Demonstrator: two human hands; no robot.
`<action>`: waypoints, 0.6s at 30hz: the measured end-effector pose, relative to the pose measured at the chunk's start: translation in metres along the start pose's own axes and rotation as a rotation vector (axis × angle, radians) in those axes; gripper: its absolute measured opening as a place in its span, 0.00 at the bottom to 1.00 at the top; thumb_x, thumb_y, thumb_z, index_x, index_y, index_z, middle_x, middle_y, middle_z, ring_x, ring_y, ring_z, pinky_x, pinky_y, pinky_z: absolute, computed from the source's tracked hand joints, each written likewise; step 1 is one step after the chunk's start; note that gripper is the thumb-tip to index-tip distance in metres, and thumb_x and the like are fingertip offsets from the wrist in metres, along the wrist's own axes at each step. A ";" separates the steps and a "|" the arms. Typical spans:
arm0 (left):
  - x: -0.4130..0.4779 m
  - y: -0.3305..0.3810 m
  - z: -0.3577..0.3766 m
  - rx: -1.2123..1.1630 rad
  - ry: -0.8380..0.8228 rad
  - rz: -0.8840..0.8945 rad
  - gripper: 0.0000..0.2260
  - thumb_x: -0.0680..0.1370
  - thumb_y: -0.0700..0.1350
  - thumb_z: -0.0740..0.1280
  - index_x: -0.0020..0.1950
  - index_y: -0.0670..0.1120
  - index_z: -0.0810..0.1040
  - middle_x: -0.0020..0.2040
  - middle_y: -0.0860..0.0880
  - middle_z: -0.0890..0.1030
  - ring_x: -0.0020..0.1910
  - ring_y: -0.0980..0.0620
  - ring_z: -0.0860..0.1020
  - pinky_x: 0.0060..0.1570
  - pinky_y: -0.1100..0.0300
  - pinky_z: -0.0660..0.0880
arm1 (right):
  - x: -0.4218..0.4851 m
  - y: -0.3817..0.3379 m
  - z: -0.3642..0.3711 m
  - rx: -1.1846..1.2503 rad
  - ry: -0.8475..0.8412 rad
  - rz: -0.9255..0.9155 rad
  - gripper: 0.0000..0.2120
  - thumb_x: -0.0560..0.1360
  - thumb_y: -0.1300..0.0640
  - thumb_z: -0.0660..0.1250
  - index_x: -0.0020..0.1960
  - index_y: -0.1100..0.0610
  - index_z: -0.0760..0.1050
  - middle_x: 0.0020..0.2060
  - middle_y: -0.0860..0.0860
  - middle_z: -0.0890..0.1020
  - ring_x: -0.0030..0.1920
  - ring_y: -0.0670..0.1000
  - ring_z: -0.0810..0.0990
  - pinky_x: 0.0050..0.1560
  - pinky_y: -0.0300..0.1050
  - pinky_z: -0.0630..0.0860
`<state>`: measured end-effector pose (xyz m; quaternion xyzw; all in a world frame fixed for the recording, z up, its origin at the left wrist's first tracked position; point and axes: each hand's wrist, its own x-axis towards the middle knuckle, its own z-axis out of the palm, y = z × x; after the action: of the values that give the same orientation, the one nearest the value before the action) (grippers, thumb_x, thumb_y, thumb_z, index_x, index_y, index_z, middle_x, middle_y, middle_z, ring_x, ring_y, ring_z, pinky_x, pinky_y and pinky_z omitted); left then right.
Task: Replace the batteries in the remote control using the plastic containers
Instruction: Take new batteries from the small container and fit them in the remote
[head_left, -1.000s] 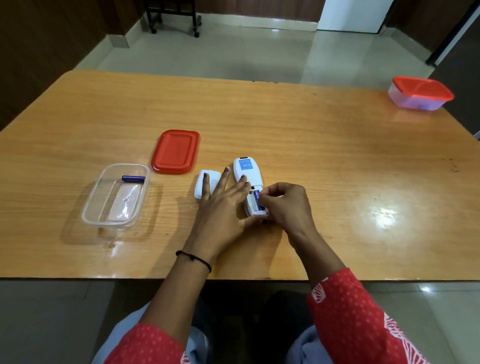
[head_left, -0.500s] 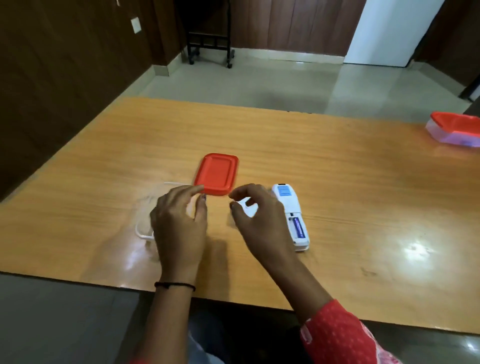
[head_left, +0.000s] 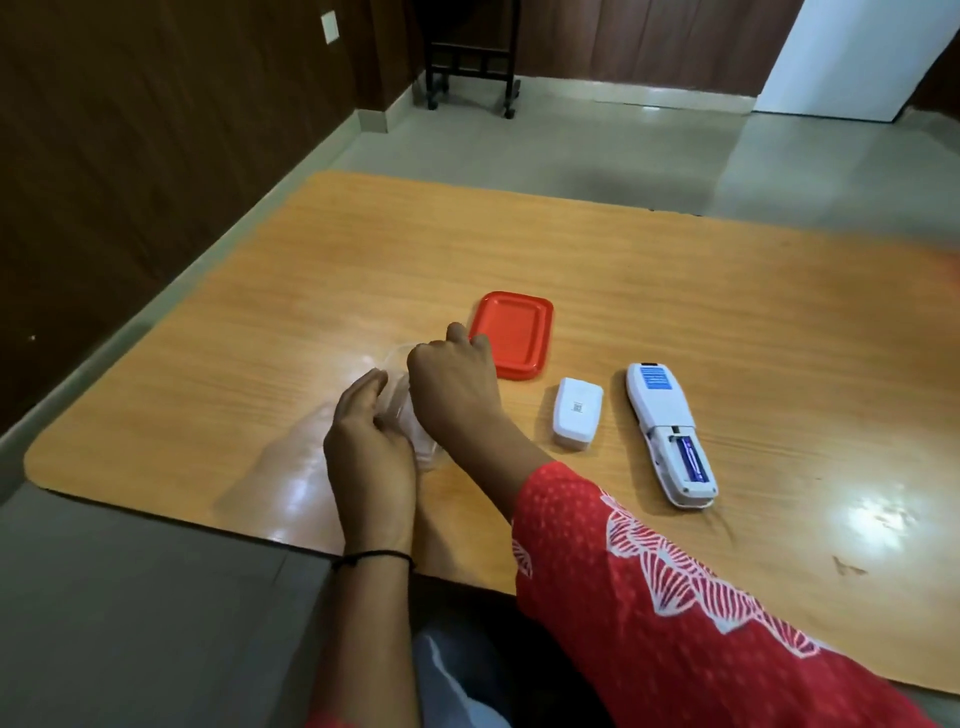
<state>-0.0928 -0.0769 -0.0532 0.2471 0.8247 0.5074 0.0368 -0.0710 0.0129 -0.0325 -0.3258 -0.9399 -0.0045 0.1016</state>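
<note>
The white remote (head_left: 658, 410) lies face down at the right, its battery bay open with one blue battery (head_left: 694, 460) in it. Its white battery cover (head_left: 576, 419) lies just left of it. A red lid (head_left: 511, 332) rests flat beyond the cover. The clear plastic container (head_left: 399, 408) sits left of the lid, mostly hidden by both hands. My left hand (head_left: 370, 452) cups its near side. My right hand (head_left: 453, 387) reaches down into it with fingers curled; what they touch is hidden.
The wooden table (head_left: 675, 291) ends in a rounded corner at the near left, with its front edge close to my body. A dark wheeled stand (head_left: 470, 57) stands on the tiled floor beyond the table.
My right hand left the remote and crossed left into the clear container. My left hand moved from beside the remote to the container's side. The view swung left.
</note>
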 end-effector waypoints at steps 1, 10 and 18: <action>0.000 -0.001 -0.001 0.001 0.005 -0.002 0.22 0.75 0.28 0.55 0.67 0.40 0.73 0.68 0.44 0.74 0.68 0.49 0.71 0.60 0.67 0.63 | 0.001 0.000 0.000 0.021 0.007 -0.003 0.04 0.73 0.63 0.63 0.44 0.58 0.76 0.44 0.56 0.83 0.56 0.58 0.72 0.52 0.51 0.66; -0.013 0.024 0.013 -0.037 0.005 0.285 0.17 0.75 0.31 0.61 0.62 0.40 0.78 0.63 0.44 0.78 0.65 0.48 0.74 0.65 0.58 0.68 | -0.085 0.099 -0.063 1.265 0.045 0.378 0.12 0.77 0.65 0.62 0.57 0.56 0.77 0.36 0.55 0.80 0.36 0.47 0.80 0.31 0.38 0.72; -0.073 0.067 0.075 -0.071 -0.584 0.689 0.19 0.73 0.43 0.70 0.63 0.40 0.77 0.65 0.44 0.78 0.67 0.51 0.71 0.68 0.66 0.61 | -0.164 0.175 -0.056 1.256 0.373 0.749 0.07 0.75 0.63 0.66 0.53 0.58 0.79 0.37 0.54 0.84 0.39 0.48 0.83 0.35 0.38 0.76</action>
<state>0.0190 -0.0234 -0.0465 0.6386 0.6313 0.4272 0.1055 0.1726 0.0456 -0.0196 -0.4981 -0.5595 0.5119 0.4206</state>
